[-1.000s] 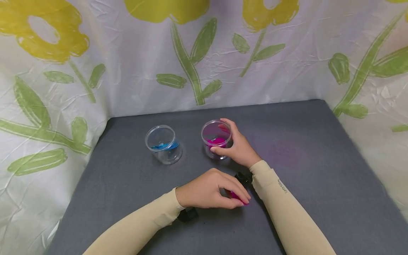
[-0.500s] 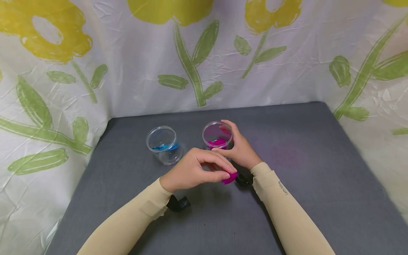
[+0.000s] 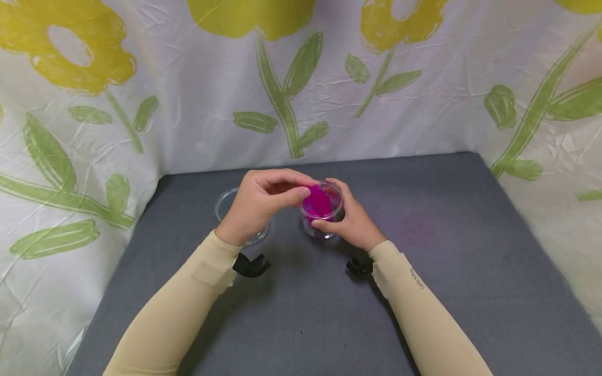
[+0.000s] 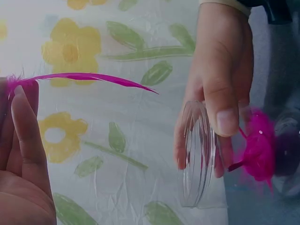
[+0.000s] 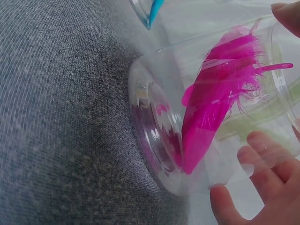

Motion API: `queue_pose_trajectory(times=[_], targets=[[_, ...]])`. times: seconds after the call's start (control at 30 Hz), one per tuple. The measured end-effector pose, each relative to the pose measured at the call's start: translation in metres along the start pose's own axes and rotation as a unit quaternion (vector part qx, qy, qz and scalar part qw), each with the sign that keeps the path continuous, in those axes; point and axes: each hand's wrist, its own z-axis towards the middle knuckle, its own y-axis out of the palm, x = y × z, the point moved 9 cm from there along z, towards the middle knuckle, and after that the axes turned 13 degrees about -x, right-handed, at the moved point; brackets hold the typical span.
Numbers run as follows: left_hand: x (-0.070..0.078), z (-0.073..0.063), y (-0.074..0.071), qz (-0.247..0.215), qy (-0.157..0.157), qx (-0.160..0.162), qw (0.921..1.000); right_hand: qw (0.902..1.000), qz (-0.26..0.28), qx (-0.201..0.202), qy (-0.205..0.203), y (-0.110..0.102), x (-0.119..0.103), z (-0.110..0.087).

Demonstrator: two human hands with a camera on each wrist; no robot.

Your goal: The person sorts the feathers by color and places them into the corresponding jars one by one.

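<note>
My left hand (image 3: 263,203) pinches a magenta feather (image 3: 318,201) between thumb and fingers, close over the mouth of a clear plastic jar. In the left wrist view this feather (image 4: 93,76) extends sideways from the fingertips with a thin curved tip. My right hand (image 3: 356,219) grips that jar (image 3: 322,234) from its right side, thumb in front and fingers behind. The jar stands upright on the grey cloth. Several magenta feathers (image 5: 215,93) lean inside, seen through the wall in the right wrist view.
A second clear jar (image 3: 220,206) stands left of the first, mostly hidden behind my left hand. A bit of blue (image 5: 154,10) shows in it in the right wrist view. The grey table (image 3: 301,324) meets a flower-patterned curtain (image 3: 197,130) at the back and sides.
My left hand has lifted the magenta feather from the table in front and carried it up and away to the jar's mouth, now covering the blue-feather jar. My right hand keeps its hold.
</note>
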Motion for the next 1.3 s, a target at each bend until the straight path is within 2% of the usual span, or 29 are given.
queue_pose_trajectory(times=[0.17, 0.47, 0.77, 1.3], targets=[[-0.007, 0.003, -0.009, -0.008, -0.007, 0.022, 0.9997, 1.0000, 0.005, -0.001, -0.001, 0.002, -0.002, 0.001], [-0.021, 0.007, -0.018, 0.013, -0.019, 0.046, 0.9987, 1.0000, 0.001, 0.001, 0.000, 0.000, -0.006, 0.000], [-0.038, 0.016, -0.016, -0.001, -0.030, 0.040, 0.9987, 1.0000, -0.001, 0.003, -0.001, -0.001, -0.002, -0.001], [-0.076, 0.024, -0.015, 0.061, -0.071, 0.025, 0.9953, 0.9999, -0.007, 0.006, -0.003, 0.000, 0.002, -0.002]])
